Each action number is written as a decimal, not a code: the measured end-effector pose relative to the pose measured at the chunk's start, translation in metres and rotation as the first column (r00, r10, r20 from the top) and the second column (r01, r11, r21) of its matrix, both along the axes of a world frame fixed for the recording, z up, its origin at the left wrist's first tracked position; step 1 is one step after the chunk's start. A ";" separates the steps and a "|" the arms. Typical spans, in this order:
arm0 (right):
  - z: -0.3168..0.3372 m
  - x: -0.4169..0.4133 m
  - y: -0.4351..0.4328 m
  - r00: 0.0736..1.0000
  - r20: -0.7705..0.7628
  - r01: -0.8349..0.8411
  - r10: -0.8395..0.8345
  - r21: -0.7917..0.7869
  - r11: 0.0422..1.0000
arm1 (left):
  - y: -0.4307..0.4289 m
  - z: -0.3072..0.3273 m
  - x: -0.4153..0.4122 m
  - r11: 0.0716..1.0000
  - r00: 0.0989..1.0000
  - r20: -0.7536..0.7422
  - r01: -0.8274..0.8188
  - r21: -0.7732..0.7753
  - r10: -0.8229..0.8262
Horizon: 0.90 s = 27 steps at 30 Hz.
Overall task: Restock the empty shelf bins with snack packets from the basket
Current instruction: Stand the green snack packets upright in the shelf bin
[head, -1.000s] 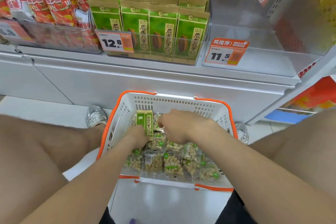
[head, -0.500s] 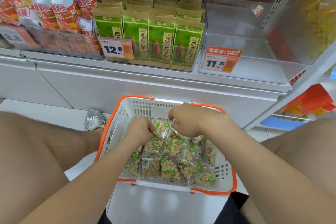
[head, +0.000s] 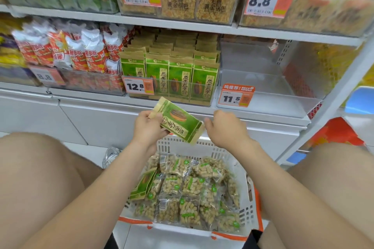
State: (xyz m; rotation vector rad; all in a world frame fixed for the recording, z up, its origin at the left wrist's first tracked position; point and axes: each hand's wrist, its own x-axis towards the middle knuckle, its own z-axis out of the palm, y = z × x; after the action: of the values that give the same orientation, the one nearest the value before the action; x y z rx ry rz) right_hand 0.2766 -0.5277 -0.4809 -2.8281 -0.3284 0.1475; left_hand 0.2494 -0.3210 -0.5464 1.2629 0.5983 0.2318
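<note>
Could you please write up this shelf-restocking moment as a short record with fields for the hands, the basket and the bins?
left hand: grips a tilted green packet above the basket
right hand: beside that packet, holding nothing
basket: clear peanut packets plus a second green packet
empty bin: clear, price tag 11.5
stocked bin: upright green packets, left of the empty bin

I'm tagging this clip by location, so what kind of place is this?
Probably a snack aisle in a shop: price tags clipped to clear shelf bins, rows of sunflower seed packets facing out, and a shopping basket full of peanut packets.
</note>
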 end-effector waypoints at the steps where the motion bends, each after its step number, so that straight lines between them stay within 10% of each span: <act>1: 0.003 0.000 0.002 0.998 -0.048 0.052 -0.047 0.110 0.993 | 0.001 0.005 0.004 0.989 0.999 0.030 -0.019 -0.147 0.024; 4: 0.015 0.001 0.014 0.965 -0.255 0.217 -0.066 0.629 0.746 | -0.006 0.025 0.010 0.904 0.994 0.105 0.005 -0.428 0.044; 7: 0.030 0.002 0.020 0.990 -0.101 0.137 -0.094 0.796 0.590 | -0.020 0.048 0.010 0.927 0.992 0.119 0.009 -0.376 0.038; 12: 0.058 0.012 0.013 0.909 0.375 -0.068 -0.183 0.566 0.822 | -0.020 0.091 0.023 0.957 0.998 -0.019 0.062 0.284 -0.059; 17: 0.082 0.027 0.011 0.768 0.636 -0.190 -0.072 0.334 0.923 | -0.011 0.131 0.034 0.612 0.944 0.033 0.187 0.768 -0.330; 21: 0.090 0.050 0.020 0.784 0.618 -0.296 0.064 0.281 0.913 | 0.001 0.147 0.052 0.428 0.831 -0.008 0.295 0.854 -0.556; 27: 0.105 0.081 0.038 0.875 0.456 -0.347 0.161 0.360 0.866 | 0.012 0.142 0.079 0.487 0.848 -0.029 0.332 0.808 -0.530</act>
State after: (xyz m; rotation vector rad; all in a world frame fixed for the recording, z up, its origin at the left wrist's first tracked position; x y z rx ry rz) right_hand 0.3575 -0.4894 -0.3758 -2.3337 -0.7388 -0.4298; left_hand 0.3286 -0.3093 -0.4047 2.1903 -0.1074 0.2118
